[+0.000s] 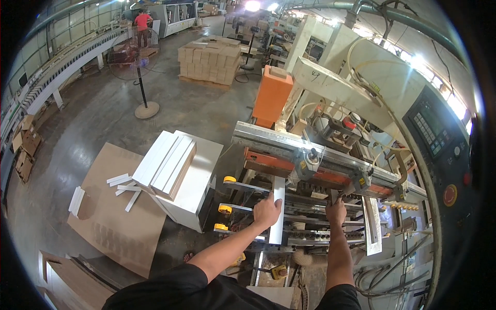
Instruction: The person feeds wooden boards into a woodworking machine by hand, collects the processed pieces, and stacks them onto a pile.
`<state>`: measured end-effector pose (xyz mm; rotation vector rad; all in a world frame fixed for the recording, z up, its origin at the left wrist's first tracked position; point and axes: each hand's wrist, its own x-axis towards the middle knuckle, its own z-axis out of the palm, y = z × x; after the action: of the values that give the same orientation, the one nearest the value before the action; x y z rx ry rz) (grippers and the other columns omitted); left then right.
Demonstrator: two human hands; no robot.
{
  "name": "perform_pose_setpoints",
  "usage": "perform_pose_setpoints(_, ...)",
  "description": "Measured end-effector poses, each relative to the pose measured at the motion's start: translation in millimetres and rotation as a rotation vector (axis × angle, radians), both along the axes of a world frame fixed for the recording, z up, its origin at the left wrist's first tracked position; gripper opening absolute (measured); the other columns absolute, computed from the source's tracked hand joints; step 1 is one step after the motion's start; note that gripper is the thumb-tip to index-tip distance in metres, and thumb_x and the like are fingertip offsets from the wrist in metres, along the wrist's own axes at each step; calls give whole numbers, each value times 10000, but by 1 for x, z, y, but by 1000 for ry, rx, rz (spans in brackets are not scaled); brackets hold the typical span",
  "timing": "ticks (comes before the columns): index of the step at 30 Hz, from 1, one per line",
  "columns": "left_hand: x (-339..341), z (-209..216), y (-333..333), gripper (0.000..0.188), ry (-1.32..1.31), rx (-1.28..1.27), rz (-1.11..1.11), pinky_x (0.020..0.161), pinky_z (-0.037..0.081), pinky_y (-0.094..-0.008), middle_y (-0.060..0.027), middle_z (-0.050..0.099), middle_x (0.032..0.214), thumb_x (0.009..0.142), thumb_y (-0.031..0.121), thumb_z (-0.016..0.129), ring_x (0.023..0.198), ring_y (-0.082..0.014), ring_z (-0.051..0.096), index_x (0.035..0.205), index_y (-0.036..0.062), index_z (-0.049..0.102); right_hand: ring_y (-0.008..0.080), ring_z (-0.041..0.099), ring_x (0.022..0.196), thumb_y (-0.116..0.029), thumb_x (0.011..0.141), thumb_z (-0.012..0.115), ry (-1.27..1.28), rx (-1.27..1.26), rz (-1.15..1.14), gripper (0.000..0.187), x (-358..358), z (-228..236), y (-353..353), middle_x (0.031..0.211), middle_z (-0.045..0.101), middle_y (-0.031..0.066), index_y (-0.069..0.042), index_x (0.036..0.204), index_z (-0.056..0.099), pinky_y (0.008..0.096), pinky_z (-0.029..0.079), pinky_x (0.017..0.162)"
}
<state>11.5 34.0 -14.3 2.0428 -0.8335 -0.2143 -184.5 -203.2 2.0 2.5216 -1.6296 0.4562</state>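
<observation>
My left hand (267,212) grips the left edge of a narrow white board (278,222), which lies lengthwise across the metal rails of a machine bed. Farther right, my right hand (336,212) reaches to the bed below the machine's beam, its fingers closed at a small dark piece that I cannot make out. Beyond that hand lies another pale strip (373,232) at the right end of the rails. Yellow-wheeled stops (225,209) stick out at the bed's left side.
A stack of white boards (165,163) stands on a white cabinet (206,155) at the left. Loose white strips (129,194) lie on a brown sheet (111,232) on the floor. At right hangs a control panel (431,126); a fan (139,82) and a person (142,23) are farther back.
</observation>
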Motion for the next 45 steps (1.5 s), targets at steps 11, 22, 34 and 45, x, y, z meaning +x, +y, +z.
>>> perform_pose_setpoints(11,-3,-1,0,452,34,2,-6,678,536,-528,-278,662,737,918,328,566,714,-442,671,1167,-46,614,433,654,915,-342,894,619,14,34,-24,520,-5,-1,-1,1020,644,229,0,1269,507,515,530,794)
perform_pose_setpoints(22,3,-2,-6,349,-27,-10,32,695,522,-554,-277,656,733,914,326,574,723,-459,659,994,-9,628,428,651,964,-338,879,603,13,70,-71,468,8,3,-3,1105,647,231,-11,1207,541,517,526,832)
perform_pose_setpoints(34,2,-3,-4,476,0,35,11,724,540,-507,-260,687,800,917,325,575,763,-426,683,1216,-45,610,347,582,1004,-391,850,644,95,-345,31,406,1,-2,4,1018,586,143,-65,1091,622,488,432,869)
perform_pose_setpoints(45,3,4,-3,492,48,43,-29,737,537,-506,-254,690,827,927,332,555,785,-420,684,1233,-52,589,324,564,1074,-184,756,682,316,-122,49,527,4,-3,-1,1113,574,133,-77,1246,520,460,481,878)
